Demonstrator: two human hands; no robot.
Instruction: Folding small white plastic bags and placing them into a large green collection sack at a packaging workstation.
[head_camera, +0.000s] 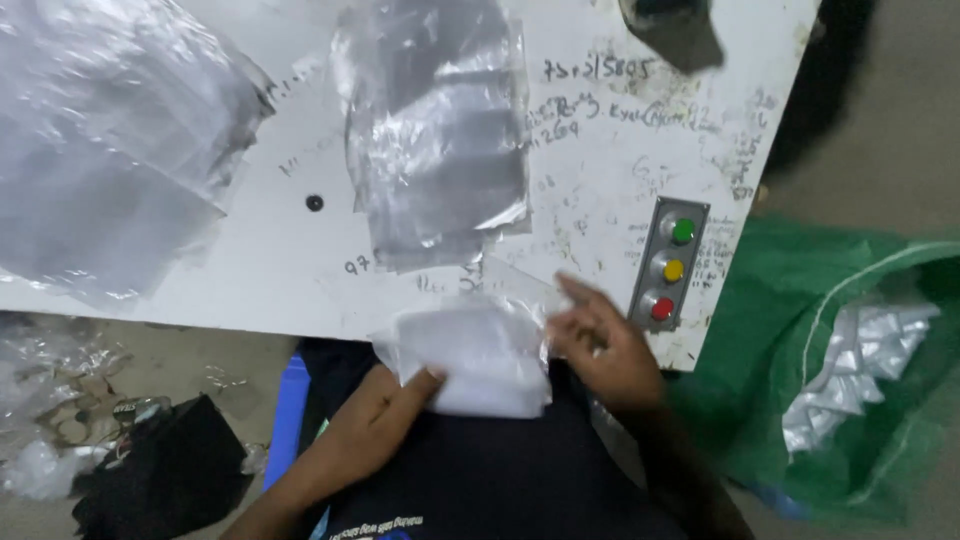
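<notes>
While the left hand (385, 400) is pinching the lower edge of a small white packet in clear plastic (470, 360), thumb on top, the right hand (600, 345) is touching its right side with fingers loosely spread. The packet is sitting at the near edge of the white table (250, 270), over the person's lap. Clear bags (435, 130) are lying further up the table; a three-button panel (672, 262) is sitting just beside the right hand; a green sack (800, 330) is standing further right.

Single head-worn camera looks steeply down, close over the white table's (280, 270) near edge.
</notes>
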